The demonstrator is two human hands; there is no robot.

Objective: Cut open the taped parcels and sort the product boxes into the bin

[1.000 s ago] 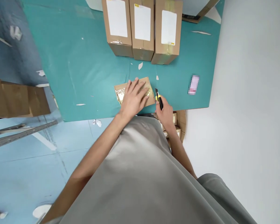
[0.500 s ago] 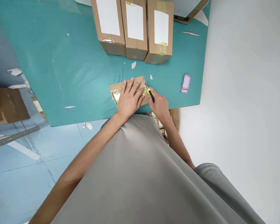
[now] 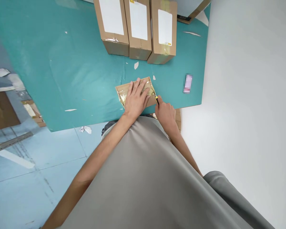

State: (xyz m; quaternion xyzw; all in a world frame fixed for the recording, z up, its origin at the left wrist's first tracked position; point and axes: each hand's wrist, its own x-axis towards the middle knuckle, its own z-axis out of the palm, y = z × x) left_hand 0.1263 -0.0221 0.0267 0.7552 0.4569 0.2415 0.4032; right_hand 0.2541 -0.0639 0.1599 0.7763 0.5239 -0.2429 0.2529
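The small cardboard box (image 3: 120, 87) lay on the green table (image 3: 85, 79) near the person's edge, its shiny tape (image 3: 122, 95) running across the top. The left hand (image 3: 135, 100) rested flat on it, fingers a little spread, while the right hand's (image 3: 166, 114) fingers curled around a yellow-and-black cutter (image 3: 157, 100) at the box's right end. Cutting seemed barely advanced — no flap stood raised, and the visible tape looked in place — though any slit's length could not be told. Beyond stood three larger boxes (image 3: 140, 50), closed.
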